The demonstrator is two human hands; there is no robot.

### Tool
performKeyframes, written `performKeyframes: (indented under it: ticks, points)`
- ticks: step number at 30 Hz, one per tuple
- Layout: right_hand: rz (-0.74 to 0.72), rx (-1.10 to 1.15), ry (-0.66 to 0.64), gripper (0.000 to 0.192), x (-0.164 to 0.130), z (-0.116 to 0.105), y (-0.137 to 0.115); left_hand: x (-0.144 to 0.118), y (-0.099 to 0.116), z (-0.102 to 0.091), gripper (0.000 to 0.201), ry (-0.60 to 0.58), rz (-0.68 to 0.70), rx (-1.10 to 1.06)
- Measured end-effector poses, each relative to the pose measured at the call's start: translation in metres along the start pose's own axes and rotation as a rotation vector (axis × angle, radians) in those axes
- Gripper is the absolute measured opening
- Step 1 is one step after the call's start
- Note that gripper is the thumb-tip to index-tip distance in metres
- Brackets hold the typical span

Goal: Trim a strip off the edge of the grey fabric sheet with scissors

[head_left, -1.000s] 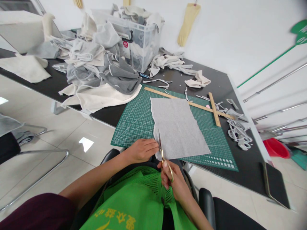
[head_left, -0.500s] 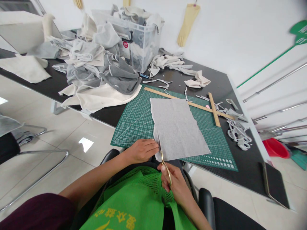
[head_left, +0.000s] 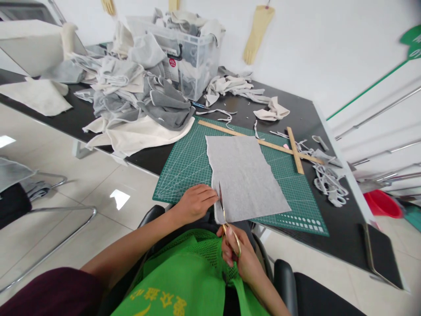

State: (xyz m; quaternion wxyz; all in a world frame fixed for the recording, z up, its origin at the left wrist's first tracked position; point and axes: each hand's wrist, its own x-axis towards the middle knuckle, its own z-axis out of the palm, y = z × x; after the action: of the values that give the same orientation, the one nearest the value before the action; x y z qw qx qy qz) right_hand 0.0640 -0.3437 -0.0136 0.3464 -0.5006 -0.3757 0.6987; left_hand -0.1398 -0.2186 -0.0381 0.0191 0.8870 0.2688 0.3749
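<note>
A rectangular piece of grey fabric (head_left: 246, 173) lies on the green cutting mat (head_left: 179, 162), its near left corner hanging over the table edge. My left hand (head_left: 196, 202) pinches the fabric's left edge between closed fingers. In my right hand (head_left: 237, 246) are scissors (head_left: 224, 215) with gold handles, fingers wrapped through the loops. Their blades point away from me along the left side of the fabric, just right of my left fingertips. How far the blades are apart is hard to make out.
Wooden rulers (head_left: 259, 141) cross at the mat's far right. Fabric pieces (head_left: 131, 94) pile at the left, beside a clear plastic box (head_left: 197, 61) full of cloth. Grey offcuts (head_left: 329, 182) lie at the right, and a black-screened device (head_left: 381, 254) sits at the table's near right corner.
The scissors have swung, with more of the blades now showing on top of the fabric and the handle loops spread wider. My left hand stays at the edge, shifted slightly up.
</note>
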Motion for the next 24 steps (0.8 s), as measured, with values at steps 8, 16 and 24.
performKeyframes:
  ticks: [8, 16, 24]
  points:
    - [-0.015, -0.03, -0.04, 0.046, -0.002, -0.003, 0.0, -0.003, 0.002, 0.002, 0.025, 0.034, 0.01, 0.033]
    - [-0.003, -0.055, -0.012, 0.05, -0.004, 0.0, -0.004, -0.004, 0.001, 0.003, 0.023, 0.013, 0.017, 0.058]
    - [0.001, -0.072, 0.004, 0.05, -0.009, 0.003, -0.01, -0.004, 0.002, 0.002, 0.027, 0.02, 0.011, 0.071]
